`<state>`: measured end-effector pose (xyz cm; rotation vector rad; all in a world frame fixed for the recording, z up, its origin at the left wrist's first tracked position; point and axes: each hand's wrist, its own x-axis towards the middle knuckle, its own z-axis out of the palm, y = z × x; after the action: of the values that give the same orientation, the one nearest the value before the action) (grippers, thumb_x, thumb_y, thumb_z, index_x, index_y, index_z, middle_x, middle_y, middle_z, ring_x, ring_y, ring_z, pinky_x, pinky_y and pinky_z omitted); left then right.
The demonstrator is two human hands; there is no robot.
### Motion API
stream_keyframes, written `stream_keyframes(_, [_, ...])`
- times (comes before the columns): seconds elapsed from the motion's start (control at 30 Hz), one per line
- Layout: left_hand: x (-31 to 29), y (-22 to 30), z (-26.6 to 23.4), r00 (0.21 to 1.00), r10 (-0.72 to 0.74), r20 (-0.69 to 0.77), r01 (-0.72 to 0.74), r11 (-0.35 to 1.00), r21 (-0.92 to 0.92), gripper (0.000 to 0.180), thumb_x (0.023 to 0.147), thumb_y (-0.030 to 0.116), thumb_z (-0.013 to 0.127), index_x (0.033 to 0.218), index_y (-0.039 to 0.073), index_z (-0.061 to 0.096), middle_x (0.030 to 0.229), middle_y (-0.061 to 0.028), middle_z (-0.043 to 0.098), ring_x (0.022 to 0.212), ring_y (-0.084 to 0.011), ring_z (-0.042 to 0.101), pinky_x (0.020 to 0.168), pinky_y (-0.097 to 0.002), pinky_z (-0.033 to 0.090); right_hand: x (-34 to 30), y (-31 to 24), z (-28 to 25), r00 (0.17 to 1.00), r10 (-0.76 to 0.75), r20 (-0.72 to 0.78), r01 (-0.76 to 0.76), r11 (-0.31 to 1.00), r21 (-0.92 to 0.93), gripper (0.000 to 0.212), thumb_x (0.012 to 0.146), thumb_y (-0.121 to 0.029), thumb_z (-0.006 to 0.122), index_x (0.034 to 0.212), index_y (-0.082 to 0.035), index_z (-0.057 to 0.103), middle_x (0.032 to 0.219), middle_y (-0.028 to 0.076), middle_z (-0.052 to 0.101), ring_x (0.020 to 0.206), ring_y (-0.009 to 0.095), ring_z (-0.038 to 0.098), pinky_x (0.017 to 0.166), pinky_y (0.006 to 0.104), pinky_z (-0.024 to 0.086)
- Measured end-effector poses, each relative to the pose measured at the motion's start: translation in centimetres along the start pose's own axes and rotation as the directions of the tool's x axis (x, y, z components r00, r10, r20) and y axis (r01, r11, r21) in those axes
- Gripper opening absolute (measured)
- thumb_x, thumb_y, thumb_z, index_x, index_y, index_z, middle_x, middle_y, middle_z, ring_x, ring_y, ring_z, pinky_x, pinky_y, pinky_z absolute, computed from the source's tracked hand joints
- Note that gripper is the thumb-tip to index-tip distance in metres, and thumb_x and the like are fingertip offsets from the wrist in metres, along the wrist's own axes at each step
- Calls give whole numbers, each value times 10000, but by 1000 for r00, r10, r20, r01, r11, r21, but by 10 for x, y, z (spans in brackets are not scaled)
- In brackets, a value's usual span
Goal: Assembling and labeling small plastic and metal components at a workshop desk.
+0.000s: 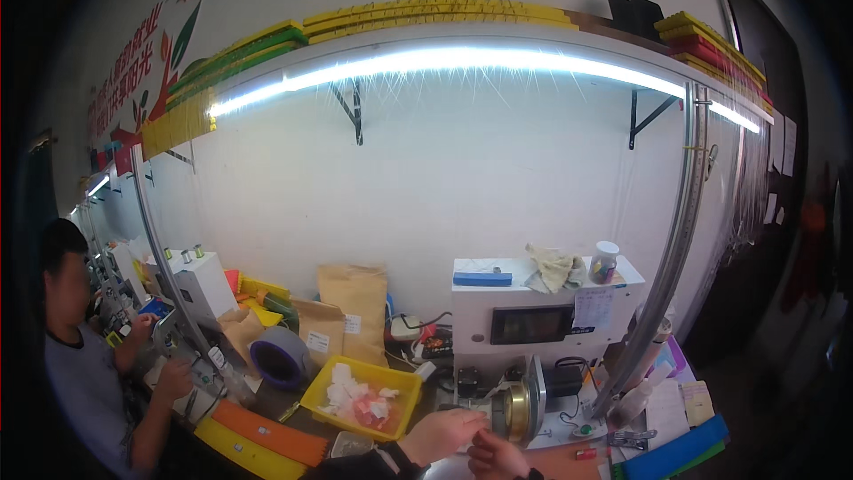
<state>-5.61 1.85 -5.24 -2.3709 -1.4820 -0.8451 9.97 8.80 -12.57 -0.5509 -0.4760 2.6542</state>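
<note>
My left hand [441,436] reaches in from the lower edge, its fingers closed and pointing right. Against its fingertips lies my right hand [498,459], with curled fingers pressed together. Whatever they pinch is too small or hidden to name. Just right of and beyond the fingertips is a brass-coloured round part [514,412] with a dark metal disc [537,400], at the front of a white machine [471,316] with a dark screen [531,324]. I cannot tell whether my fingers touch the brass part.
Left of my hands stands a yellow bin [414,398] with crumpled white and reddish scraps. Farther left are a roll of tape [277,357], paper bags [351,293] and orange and yellow strips [271,432]. Blue strips [680,449] and pliers [633,438] lie right. A co-worker [89,373] sits left.
</note>
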Motion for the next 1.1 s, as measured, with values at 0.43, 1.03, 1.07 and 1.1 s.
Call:
stream_keyframes(0.43, [11, 10, 13, 996, -72, -49, 73, 997, 17, 215, 776, 66, 616, 988, 47, 649, 873, -87, 671, 815, -264, 673, 705, -342, 542, -14, -5, -5, 998, 5, 70, -14, 991, 131, 129, 1007, -261, 545, 940, -150, 543, 754, -63, 457, 577, 68, 364, 493, 230, 278])
stream_keyframes(1.03, [-14, -10, 36, 911, -33, -412, 40, 999, 9, 193, 711, 4, 708, 883, 92, 707, 862, -33, 701, 1096, -287, 658, 945, -439, 463, -143, -16, -15, 844, -536, 27, -14, -73, -997, 163, 914, -77, 647, 1073, -40, 653, 860, 11, 650, 730, 107, 629, 624, 246, 483])
stream_keyframes(1.07, [-17, -12, 39, 914, -64, -401, 60, 998, -21, 193, 711, 4, 708, 883, 92, 707, 862, -33, 701, 1096, -287, 658, 945, -439, 463, -136, -18, -12, 852, -523, -7, -46, -62, -997, 163, 914, -77, 647, 1073, -40, 653, 860, 11, 650, 730, 107, 629, 624, 246, 483])
stream_keyframes(1.1, [-18, -15, 42, 924, -71, -376, 58, 997, -45, 189, 719, 2, 706, 885, 90, 702, 854, -36, 697, 1116, -292, 654, 980, -443, 448, -126, -20, -9, 857, -492, 154, 21, -265, -964, 176, 891, -63, 655, 1066, -58, 667, 856, 26, 658, 730, 153, 643, 638, 273, 502])
